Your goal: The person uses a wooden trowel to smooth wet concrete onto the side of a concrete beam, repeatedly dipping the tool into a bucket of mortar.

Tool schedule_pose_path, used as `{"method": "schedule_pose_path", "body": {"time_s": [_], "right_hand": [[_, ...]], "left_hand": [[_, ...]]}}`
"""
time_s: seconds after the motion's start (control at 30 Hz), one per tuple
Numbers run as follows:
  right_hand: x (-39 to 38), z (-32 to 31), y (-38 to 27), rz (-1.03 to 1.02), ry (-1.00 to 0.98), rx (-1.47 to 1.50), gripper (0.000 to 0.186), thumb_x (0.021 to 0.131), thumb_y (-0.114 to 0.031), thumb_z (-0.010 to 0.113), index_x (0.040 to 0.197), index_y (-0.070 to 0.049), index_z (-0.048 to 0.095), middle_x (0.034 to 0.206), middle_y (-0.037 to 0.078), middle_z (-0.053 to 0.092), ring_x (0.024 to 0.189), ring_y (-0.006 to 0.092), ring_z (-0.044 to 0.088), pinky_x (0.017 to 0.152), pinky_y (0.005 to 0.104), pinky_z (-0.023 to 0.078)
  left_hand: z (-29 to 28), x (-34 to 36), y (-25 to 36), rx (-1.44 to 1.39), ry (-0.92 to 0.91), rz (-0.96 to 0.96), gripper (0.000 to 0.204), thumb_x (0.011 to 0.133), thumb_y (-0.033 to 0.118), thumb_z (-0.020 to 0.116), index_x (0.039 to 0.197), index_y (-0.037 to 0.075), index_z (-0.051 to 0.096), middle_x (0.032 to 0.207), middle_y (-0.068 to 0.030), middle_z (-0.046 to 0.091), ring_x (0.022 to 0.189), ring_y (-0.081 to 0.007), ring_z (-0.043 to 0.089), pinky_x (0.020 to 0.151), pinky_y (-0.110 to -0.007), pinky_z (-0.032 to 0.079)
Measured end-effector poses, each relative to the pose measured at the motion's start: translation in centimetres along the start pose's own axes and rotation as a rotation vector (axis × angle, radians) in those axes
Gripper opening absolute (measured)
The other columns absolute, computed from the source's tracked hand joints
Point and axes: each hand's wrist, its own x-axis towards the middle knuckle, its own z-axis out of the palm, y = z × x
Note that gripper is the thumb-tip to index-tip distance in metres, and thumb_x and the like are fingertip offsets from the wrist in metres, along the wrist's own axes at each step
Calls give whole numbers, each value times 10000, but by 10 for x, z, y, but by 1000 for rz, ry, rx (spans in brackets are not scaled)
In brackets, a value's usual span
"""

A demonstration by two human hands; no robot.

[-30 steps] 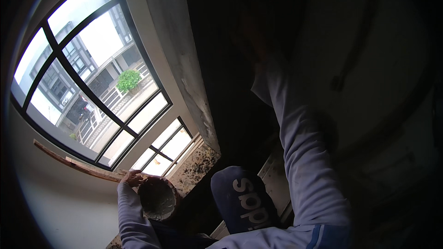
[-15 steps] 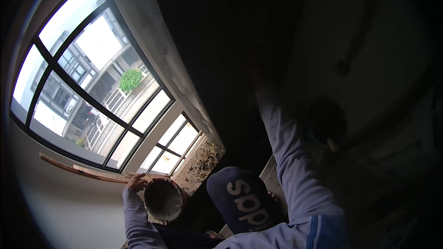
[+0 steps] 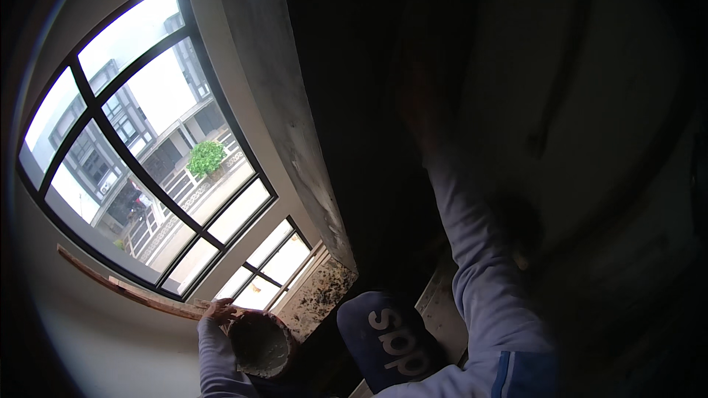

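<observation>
My left hand (image 3: 219,311) is at the rim of a round bucket (image 3: 259,346), its fingers bent over the edge. Grey, wet-looking paste coats the bucket's inside. Beyond the hand, a narrow wooden strip (image 3: 125,289) runs along the wall under the window. My right arm, in a pale sleeve, reaches up and away into deep shadow. Only a faint outline of my right hand (image 3: 424,107) shows against a dark surface; its fingers, and anything in them, are lost in the dark.
A large black-framed window (image 3: 155,147) fills the left side, with a smaller one (image 3: 269,262) below it. A rough plastered column edge (image 3: 295,110) rises beside them. A speckled, dirty ledge (image 3: 317,298) lies past the bucket. A dark blue rounded shape (image 3: 383,339) with pale lettering is below me.
The view has shifted, so the bucket and my left hand sit slightly lower in it. My right forearm has shifted slightly right and down in the picture. The left hand stays at the rim.
</observation>
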Motion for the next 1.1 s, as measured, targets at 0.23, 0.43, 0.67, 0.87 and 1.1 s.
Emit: {"method": "schedule_pose_path", "body": {"time_s": [0.23, 0.43, 0.67, 0.87, 1.1], "right_hand": [[-9, 6, 8, 222, -101, 67, 345, 858, -181, 463, 1174, -51, 509, 985, 186, 575, 891, 345, 558, 742, 407, 463], [6, 10, 11, -91, 71, 65, 315, 824, -58, 493, 1135, -53, 544, 1038, 121, 595, 853, 246, 600, 743, 313, 504], [84, 20, -46, -91, 167, 376, 248, 818, -71, 506, 1054, -32, 574, 1085, 136, 569, 914, 287, 590, 763, 328, 494], [-82, 34, -2, 192, -153, 232, 286, 821, -65, 499, 1100, -29, 551, 1100, 138, 562, 926, 286, 587, 772, 332, 489], [-115, 22, -6, 322, -101, 210, 319, 824, -58, 492, 1139, -25, 529, 1090, 144, 565, 922, 289, 587, 777, 335, 486]], "left_hand": [[5, -13, 7, 17, -99, -37, 502, 886, 130, 501, 1327, 44, 277, 1116, -193, 549, 910, -290, 612, 727, -360, 523], [22, -15, 13, -293, -69, 68, 416, 882, 101, 491, 1271, 47, 353, 1026, -167, 588, 870, -265, 608, 717, -353, 507], [37, -67, 41, -570, 74, 44, 388, 844, 83, 535, 1219, 63, 438, 934, -116, 619, 806, -227, 595, 718, -362, 479], [26, -33, 40, -202, -61, -39, 426, 851, 94, 535, 1249, 36, 395, 991, -157, 612, 864, -259, 610, 749, -377, 490], [6, -1, 5, -33, -48, 14, 481, 841, 88, 559, 1275, 43, 356, 1030, -161, 595, 892, -256, 600, 752, -358, 515]]}}
